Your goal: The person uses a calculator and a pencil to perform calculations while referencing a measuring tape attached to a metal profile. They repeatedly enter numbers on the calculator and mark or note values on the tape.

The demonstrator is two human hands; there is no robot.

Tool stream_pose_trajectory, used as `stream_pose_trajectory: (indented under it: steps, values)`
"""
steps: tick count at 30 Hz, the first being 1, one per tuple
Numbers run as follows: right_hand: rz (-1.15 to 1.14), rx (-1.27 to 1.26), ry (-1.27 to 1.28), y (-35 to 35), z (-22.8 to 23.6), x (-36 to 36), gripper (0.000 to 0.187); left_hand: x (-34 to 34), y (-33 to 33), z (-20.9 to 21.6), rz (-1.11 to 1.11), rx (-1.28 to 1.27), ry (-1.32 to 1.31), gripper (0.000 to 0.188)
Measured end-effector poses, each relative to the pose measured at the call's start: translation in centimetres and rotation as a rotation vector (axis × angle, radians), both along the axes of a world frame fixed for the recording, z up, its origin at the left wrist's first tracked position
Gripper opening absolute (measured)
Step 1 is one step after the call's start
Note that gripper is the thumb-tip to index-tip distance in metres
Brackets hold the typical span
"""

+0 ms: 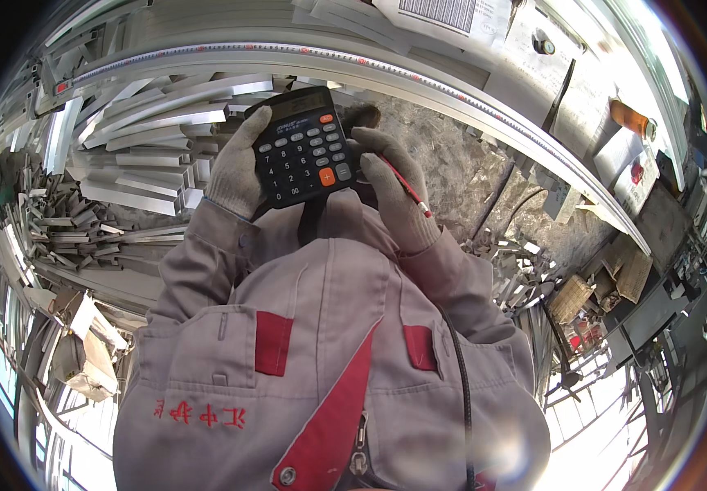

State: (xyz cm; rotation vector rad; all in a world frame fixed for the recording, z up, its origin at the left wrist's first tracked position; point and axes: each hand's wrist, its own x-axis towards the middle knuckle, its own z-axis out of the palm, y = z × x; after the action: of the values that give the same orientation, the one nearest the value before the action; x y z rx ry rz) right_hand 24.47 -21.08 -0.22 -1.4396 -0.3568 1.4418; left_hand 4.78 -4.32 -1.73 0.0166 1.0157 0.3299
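A black desk calculator (296,170) with grey and orange keys is tilted up in front of my chest. My left hand (237,173), in a light grey knit glove, grips its left side, the thumb along the upper edge of the face. Close by its right side is my right hand (396,190), gloved alike, with fingers bent near the keys; whether they touch the calculator I cannot tell. A thin red pencil (405,186) lies slantwise in that right hand, its pale end toward the wrist. The display is too dim to read.
Beyond my hands a long metal rail carries a measuring tape (312,51). Metal profile offcuts (137,180) are heaped at the left. On the bench at the right lies an orange-brown cylinder (633,119). Cardboard boxes (573,299) stand lower right, and an open carton (87,360) lower left.
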Motion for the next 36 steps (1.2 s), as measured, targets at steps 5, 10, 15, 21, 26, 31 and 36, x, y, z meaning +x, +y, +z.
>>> stream_pose_trajectory:
  steps: [5,10,15,21,26,31,36]
  values:
    - [0.091,0.061,-0.199,0.7,0.7,0.1,0.043,0.7,0.2,0.1,-0.016,-0.007,-0.090,0.057]
    - [-0.013,0.004,-0.216,0.6,0.9,-1.3,0.043,0.4,2.1,-1.9,-0.037,-0.194,-0.398,0.063]
    - [-0.046,-0.061,-0.448,1.2,1.8,-3.0,0.043,-0.3,4.9,-2.7,-0.001,-0.389,-0.664,0.062]
    - [-0.023,0.260,-0.903,3.8,0.9,-6.7,0.048,-2.4,7.8,-3.6,-0.044,-0.395,-0.729,0.058]
    - [-0.011,0.262,-0.983,4.9,0.8,-10.8,0.049,-3.9,8.9,-2.4,-0.201,-0.202,-0.445,0.048]
    - [-0.088,0.227,-0.997,5.0,0.8,-13.2,0.049,-4.8,9.4,-1.6,-0.308,-0.002,-0.210,0.048]
    - [-0.141,0.186,-1.018,4.8,1.0,-13.9,0.037,-4.9,9.6,-2.2,-0.357,0.063,-0.037,0.046]
